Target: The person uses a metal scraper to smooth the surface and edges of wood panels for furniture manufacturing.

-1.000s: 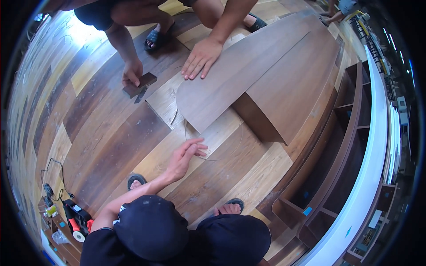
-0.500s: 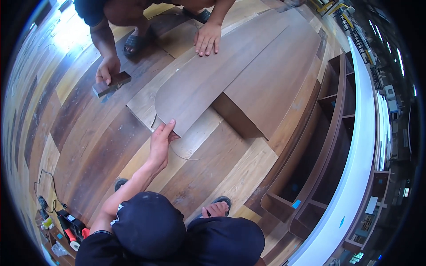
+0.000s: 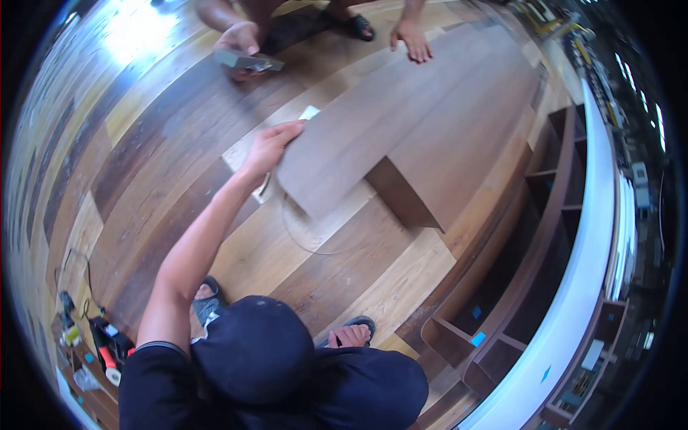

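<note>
A long brown wood panel (image 3: 344, 158) with a rounded near end lies in the middle, overlapping a second brown panel (image 3: 459, 150) on its right. My left hand (image 3: 276, 143) reaches forward and grips the panel's left edge near the rounded end, fingers close together. Of my right hand (image 3: 351, 335), what appear to be fingers show low in the middle beside a sandal; the rest is hidden. Across from me, a co-worker holds a small rectangular block (image 3: 247, 61) in one hand. That person's other hand (image 3: 412, 43) touches the panel's far edge.
Long brown shelf units (image 3: 494, 315) with compartments stand along the right, beside a long white board (image 3: 573, 301). Power tools (image 3: 107, 351) with red and black parts sit at the lower left. The floor (image 3: 165, 150) has mixed wood planks.
My left hand has moved from the panel's near rounded end to farther up its left edge. The co-worker's block has moved away from the floor boards and tilted. The whole view has shifted slightly.
</note>
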The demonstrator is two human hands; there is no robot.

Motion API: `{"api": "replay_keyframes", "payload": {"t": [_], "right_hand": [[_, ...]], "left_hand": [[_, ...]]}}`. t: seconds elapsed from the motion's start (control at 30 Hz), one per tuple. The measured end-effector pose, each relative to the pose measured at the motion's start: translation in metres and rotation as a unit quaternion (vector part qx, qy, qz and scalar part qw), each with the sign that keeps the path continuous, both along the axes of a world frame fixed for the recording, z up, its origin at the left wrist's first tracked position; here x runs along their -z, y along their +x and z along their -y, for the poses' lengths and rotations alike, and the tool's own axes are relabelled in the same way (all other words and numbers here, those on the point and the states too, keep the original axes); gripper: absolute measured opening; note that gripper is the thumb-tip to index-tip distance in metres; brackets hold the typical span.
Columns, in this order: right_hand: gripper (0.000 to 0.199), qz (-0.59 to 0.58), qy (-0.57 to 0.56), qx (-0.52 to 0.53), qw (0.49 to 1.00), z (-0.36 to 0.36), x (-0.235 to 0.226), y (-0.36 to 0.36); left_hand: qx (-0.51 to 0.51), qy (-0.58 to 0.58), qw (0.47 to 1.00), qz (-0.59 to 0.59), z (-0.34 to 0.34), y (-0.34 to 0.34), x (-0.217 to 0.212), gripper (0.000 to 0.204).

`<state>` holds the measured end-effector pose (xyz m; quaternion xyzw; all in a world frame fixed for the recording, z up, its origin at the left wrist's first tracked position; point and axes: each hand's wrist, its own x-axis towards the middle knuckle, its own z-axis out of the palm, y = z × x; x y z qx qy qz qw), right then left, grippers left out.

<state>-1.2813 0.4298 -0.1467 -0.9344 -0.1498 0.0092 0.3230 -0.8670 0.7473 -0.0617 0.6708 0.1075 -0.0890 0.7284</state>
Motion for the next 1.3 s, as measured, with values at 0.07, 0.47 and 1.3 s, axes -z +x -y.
{"api": "replay_keyframes", "payload": {"t": [0.07,0.47,1.3], "right_hand": [[0.008,0.008,-0.009,0.023,1.000,0.005,-0.003,-0.004],[0.016,0.042,0.006,0.043,0.998,0.019,0.039,-0.031],[0.016,0.063,-0.023,0.089,0.994,0.024,0.025,-0.029]], "left_hand": [[0.019,0.070,0.997,-0.012,0.001,0.019,-0.009,0.040],[0.073,0.144,0.987,0.004,0.035,0.094,-0.013,0.020],[0.554,0.337,0.683,0.336,0.288,0.021,-0.059,0.077]]}}
